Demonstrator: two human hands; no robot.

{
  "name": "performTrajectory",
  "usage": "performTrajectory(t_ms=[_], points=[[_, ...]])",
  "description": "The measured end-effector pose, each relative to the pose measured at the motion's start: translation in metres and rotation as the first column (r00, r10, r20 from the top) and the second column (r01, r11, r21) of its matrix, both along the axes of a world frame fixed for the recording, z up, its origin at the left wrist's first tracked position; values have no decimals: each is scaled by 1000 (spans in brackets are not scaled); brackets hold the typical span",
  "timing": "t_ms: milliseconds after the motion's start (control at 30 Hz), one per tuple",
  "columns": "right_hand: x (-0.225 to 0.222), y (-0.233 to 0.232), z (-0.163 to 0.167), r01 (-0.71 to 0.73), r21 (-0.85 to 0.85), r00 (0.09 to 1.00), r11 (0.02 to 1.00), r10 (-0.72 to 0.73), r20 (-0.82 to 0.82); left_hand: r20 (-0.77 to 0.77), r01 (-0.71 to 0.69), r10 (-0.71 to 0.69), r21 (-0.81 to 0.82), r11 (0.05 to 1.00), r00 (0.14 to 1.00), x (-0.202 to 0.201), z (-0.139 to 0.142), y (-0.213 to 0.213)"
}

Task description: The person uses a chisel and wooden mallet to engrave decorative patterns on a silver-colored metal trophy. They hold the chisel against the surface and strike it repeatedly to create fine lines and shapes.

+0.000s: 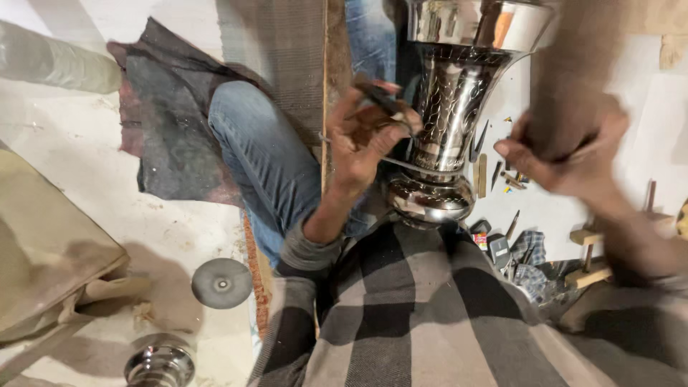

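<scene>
We saw a big shiny metal vase [448,122] lying across the person's lap, with its wide mouth pointing away and its round foot close to the striped grey and black shawl [423,315]. Wavy patterns were cut into the narrow middle of the vase.

The left hand [365,132] was curled around a thin dark tool [383,97]. The tip of the tool was right against the side of the vase, near the narrow part. The fingers were closed tight on it.

The right hand [566,147] was on the other side of the vase, just beside it. It was blurry. Its fingers were bent in a fist, and it seemed to grip something thin, but we could not tell what it was.

A knee in blue jeans [261,154] was bent next to the left hand, resting on a dark cloth [168,129] on the pale floor.

Small tools [502,175] lay scattered on the floor near the right hand. A checked rag [529,247] lay close to them.

On the floor by the left side we saw a round grey disc [221,282], and a small shiny metal piece [159,364] sat near the bottom edge.
</scene>
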State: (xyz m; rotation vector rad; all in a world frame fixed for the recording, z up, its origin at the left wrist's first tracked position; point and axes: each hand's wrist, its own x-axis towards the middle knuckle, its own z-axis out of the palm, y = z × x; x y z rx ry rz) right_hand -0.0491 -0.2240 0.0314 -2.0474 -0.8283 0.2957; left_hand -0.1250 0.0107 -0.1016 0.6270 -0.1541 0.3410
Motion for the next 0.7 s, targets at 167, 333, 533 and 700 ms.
performTrajectory(t_ms=[167, 333, 533, 700], points=[[-77, -34, -90, 552, 411, 801, 725, -322, -505, 127, 29, -164, 699, 714, 978, 37, 25, 3], [-125, -43, -117, 679, 294, 713, 673, -508, -484, 303, 4, -542, 870, 493, 784, 69, 42, -1], [-170, -53, -118, 754, 14, 642, 656, -734, -220, 364, -168, -687, 926, 338, 628, 92, 46, -4], [-184, -60, -120, 750, -51, 647, 660, -747, -154, 651, -445, -574, 758, 476, 496, 101, 43, -5]])
